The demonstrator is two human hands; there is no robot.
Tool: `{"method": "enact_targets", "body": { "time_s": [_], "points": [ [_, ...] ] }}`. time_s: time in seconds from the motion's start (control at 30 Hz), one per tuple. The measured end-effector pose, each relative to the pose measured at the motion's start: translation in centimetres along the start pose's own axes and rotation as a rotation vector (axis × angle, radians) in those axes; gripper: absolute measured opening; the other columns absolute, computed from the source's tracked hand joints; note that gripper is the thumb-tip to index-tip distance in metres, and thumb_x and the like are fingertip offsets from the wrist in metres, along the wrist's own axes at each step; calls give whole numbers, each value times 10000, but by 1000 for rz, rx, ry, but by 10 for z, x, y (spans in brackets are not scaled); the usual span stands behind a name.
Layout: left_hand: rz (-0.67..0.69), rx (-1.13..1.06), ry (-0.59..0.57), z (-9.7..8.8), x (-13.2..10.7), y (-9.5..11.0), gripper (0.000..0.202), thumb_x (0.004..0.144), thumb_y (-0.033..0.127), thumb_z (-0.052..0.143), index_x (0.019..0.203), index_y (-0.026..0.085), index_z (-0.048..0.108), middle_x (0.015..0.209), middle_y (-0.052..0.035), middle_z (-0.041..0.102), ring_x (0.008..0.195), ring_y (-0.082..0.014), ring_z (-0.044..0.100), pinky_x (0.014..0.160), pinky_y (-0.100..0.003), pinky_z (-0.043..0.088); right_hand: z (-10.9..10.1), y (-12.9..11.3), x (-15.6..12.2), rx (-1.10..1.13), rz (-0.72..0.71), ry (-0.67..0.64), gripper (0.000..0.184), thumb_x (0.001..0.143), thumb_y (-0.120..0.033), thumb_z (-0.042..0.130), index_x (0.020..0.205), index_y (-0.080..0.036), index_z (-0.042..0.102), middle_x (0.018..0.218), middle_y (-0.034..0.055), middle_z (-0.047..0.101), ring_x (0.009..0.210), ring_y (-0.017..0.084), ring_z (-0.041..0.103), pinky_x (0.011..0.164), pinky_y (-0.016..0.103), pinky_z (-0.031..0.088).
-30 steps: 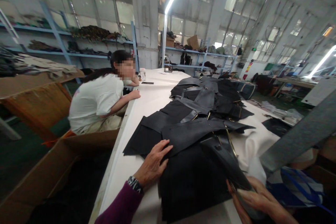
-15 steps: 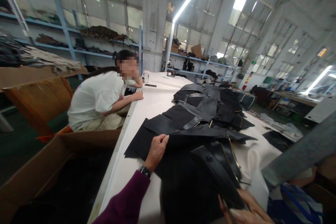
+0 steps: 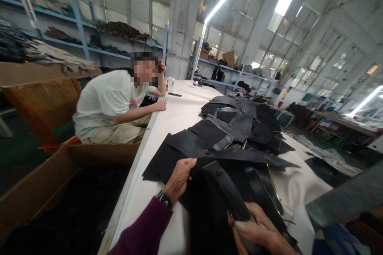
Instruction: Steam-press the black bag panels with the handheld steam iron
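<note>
My left hand (image 3: 180,177), below a purple sleeve, is closed in a pinch on the edge of a black fabric piece (image 3: 206,203) that hangs down toward me. At the lower right, my right hand (image 3: 259,227) is wrapped round a long black leather-like strap (image 3: 224,185). The strap's rounded far end lies close to my left fingertips. A small dark thing shows at my right fingers, too blurred to name. Beyond both hands spreads a pile of black bag pieces (image 3: 197,139) with gold zips and metal fittings.
A white-covered table (image 3: 182,117) carries the pile. Across its left edge sits a person (image 3: 101,103) in a white shirt, one arm on the tabletop. An open cardboard box (image 3: 98,153) with dark contents stands at lower left. A grey metal post (image 3: 344,195) slants in at right.
My right hand has moved up and left with the strap, nearer my left hand. My left hand keeps its pinch. The seated person has raised one hand to the head.
</note>
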State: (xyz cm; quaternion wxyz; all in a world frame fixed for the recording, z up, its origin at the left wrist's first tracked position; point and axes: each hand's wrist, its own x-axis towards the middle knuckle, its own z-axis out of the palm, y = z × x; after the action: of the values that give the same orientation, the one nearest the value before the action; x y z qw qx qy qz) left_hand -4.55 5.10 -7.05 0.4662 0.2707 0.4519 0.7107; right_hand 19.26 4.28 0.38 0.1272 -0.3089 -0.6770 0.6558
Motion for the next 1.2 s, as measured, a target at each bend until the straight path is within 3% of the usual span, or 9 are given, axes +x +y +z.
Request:
{"method": "enact_targets", "body": {
  "time_s": [0.2, 0.37, 0.5, 0.73, 0.9, 1.03, 1.2],
  "points": [
    [-23, -81, 10, 0, 0, 4, 341, 625, 401, 714, 497, 148, 524, 441, 56, 448, 390, -46, 346, 389, -191, 211, 0, -13, 26, 60, -36, -68, 362, 833, -475, 501, 916, -124, 473, 483, -37, 513, 355, 90, 425, 354, 194, 321],
    [-110, -153, 50, -5, 3, 6, 289, 599, 395, 722, 546, 147, 584, 449, 11, 539, 417, -94, 457, 404, -212, 285, -23, -20, 16, 27, -188, -52, 318, 884, -440, 447, 874, -125, 490, 466, -29, 503, 344, 91, 428, 346, 198, 319],
    [-140, -181, 58, -8, 5, 4, 271, 585, 359, 736, 544, 136, 588, 453, 9, 556, 416, -92, 475, 408, -207, 305, -36, -14, 4, 37, -199, -54, 346, 863, -474, 466, 841, -130, 487, 433, -18, 509, 328, 95, 441, 328, 187, 326],
    [-142, -176, 31, -6, 2, 6, 263, 573, 322, 747, 531, 133, 569, 439, 30, 537, 398, -78, 466, 393, -193, 289, -16, 3, 15, 58, -77, -79, 362, 835, -485, 497, 876, -125, 481, 447, -38, 498, 327, 81, 421, 335, 179, 336],
    [-105, -155, 48, -4, 1, 8, 290, 600, 378, 717, 544, 130, 577, 448, 21, 543, 383, -75, 449, 396, -201, 282, -11, -3, 30, 37, -112, -85, 379, 844, -488, 487, 853, -109, 496, 419, -37, 480, 317, 77, 400, 335, 178, 303],
    [-36, -117, 89, -7, 3, 10, 312, 600, 425, 697, 559, 137, 585, 472, 1, 564, 428, -116, 493, 448, -237, 347, -25, -4, 18, 34, -102, -36, 404, 856, -533, 450, 854, -131, 481, 457, -30, 495, 325, 83, 413, 345, 197, 327],
    [153, 10, 251, -15, 5, 18, 330, 623, 469, 656, 543, 173, 535, 470, 27, 528, 485, -128, 496, 483, -241, 358, -40, 6, -27, 16, -49, 87, 453, 791, -609, 496, 860, -162, 498, 439, -6, 528, 364, 135, 460, 381, 238, 331]
  ]
}}
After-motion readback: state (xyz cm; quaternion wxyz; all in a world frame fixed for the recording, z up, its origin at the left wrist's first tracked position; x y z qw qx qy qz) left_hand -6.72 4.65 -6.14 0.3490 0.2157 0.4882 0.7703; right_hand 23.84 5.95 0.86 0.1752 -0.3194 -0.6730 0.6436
